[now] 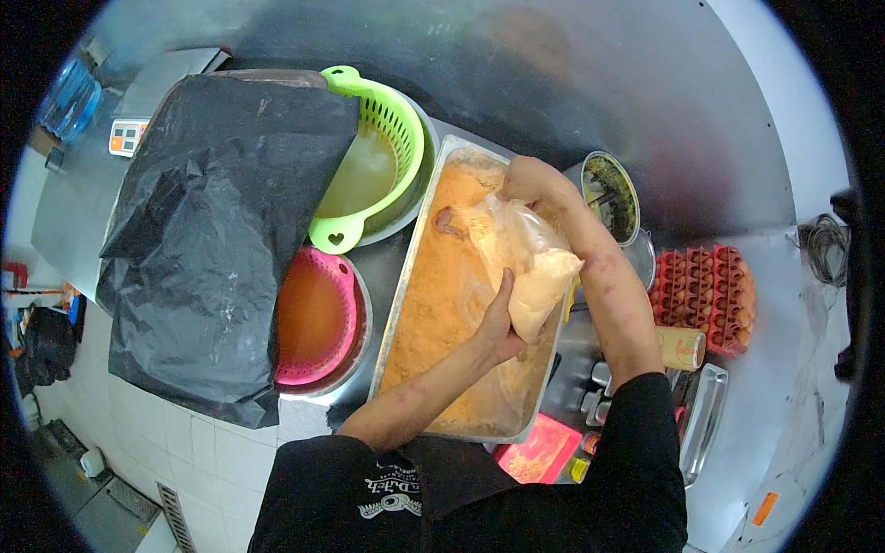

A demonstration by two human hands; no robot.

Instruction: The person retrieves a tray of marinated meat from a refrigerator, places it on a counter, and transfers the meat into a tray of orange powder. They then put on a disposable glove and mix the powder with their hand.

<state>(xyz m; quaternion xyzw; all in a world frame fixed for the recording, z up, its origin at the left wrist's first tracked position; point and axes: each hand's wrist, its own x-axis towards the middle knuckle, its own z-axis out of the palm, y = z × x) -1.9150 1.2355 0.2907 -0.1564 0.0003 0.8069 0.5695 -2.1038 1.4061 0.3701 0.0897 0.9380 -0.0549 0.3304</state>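
A clear plastic bag (543, 290), its lower part filled with pale orange powder, is held above a deep metal tray (397, 297) of orange powder (422, 311). My left hand (503, 328) grips the filled part from below, thumb up along its side. My right hand (527, 181) is bent down at the bag's upper, looser end; its fingers are hidden, so their hold cannot be told. A small reddish-brown thing (451, 222) shows at the powder's surface, left of the bag. More clear plastic film lies over the powder beneath the bag.
Left of the tray are a green colander (408, 173) and a pink colander (349, 318), both with liquid, and a black plastic sheet (207, 242). To the right stand a food-filled metal pot (632, 200), egg trays (698, 297) and a yellowish can (681, 348). A pink container (539, 449) is near my body.
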